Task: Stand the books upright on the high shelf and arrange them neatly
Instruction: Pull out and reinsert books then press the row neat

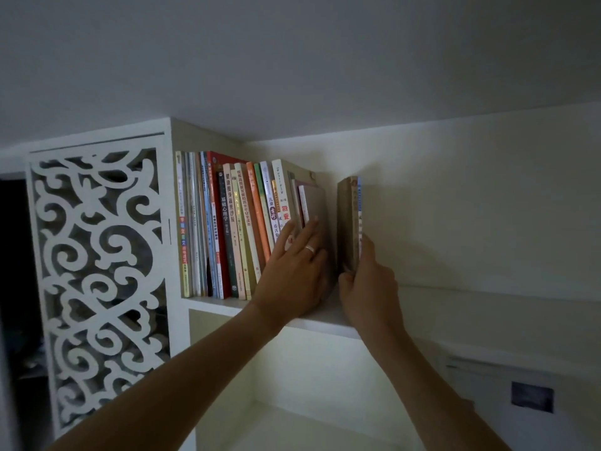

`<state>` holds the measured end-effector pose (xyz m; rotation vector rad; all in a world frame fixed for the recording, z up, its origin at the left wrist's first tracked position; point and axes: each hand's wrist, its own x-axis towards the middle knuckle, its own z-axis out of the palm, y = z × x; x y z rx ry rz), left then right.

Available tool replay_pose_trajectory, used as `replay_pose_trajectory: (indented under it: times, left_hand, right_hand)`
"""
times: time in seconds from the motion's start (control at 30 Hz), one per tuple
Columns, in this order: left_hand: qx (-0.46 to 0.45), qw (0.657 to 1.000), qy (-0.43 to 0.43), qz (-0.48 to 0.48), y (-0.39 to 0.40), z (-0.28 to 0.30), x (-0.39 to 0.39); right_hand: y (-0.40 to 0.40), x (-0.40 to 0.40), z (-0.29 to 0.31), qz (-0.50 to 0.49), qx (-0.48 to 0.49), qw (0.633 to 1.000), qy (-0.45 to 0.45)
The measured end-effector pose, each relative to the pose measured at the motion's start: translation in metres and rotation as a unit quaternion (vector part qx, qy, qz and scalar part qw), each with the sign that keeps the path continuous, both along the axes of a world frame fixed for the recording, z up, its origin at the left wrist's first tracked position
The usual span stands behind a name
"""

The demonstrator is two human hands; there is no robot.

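Up at the high shelf (325, 322) now, both arms reaching in from six o'clock. The main row of books (227, 229) stands packed against the shelf's left wall, spines out, the ones at its right end leaning a little toward eleven o'clock. The left hand (292, 271) lies flat on the end of that row, fingers straight and spread, a ring (310, 249) on one finger, palm pressed against the cover of the last book (315, 203).

Across a narrow gap, at three o'clock from the row, stands a small bunch of books (349, 222), upright and apart from the others. The right hand (367, 288) grips that bunch low down, thumb on the near-left face, fingers curled round its right side, one fingertip reaching up along the blue-edged spine.

At nine o'clock from the row, a white carved fretwork panel (97, 255) closes off the side. Below the shelf, a pale open compartment (276, 385). At four o'clock, low on the wall, a blurred white sheet with a dark rectangle (531, 397).
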<state>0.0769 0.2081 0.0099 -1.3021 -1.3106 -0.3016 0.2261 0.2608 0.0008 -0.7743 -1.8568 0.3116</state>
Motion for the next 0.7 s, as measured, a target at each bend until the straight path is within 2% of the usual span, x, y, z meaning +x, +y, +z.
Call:
replay_pose_trajectory:
  times: [0.07, 0.2, 0.3, 0.47, 0.6, 0.7]
  left_hand:
    - [-0.002, 1.0, -0.004, 0.006, 0.0, 0.0, 0.001]
    - [0.083, 0.996, -0.03, 0.012, 0.001, -0.004, 0.001]
    - [0.102, 0.993, -0.036, 0.039, 0.003, -0.008, 0.0]
    - [0.125, 0.991, -0.037, 0.043, 0.009, -0.005, -0.005]
    - [0.17, 0.984, -0.05, 0.012, 0.01, 0.021, -0.002]
    - [0.18, 0.981, -0.059, 0.032, 0.01, 0.049, 0.004]
  right_hand:
    - [0.0, 0.0, 0.0, 0.01, 0.008, 1.0, -0.006]
    - [0.002, -0.003, 0.0, 0.054, 0.007, 0.998, -0.044]
    - [0.003, -0.005, 0.001, 0.098, -0.014, 0.994, -0.042]
    - [0.003, -0.002, 0.001, 0.058, 0.004, 0.998, -0.035]
    - [0.005, -0.003, 0.0, 0.065, 0.0, 0.997, -0.033]
    - [0.006, -0.003, -0.001, 0.081, 0.0, 0.996, -0.037]
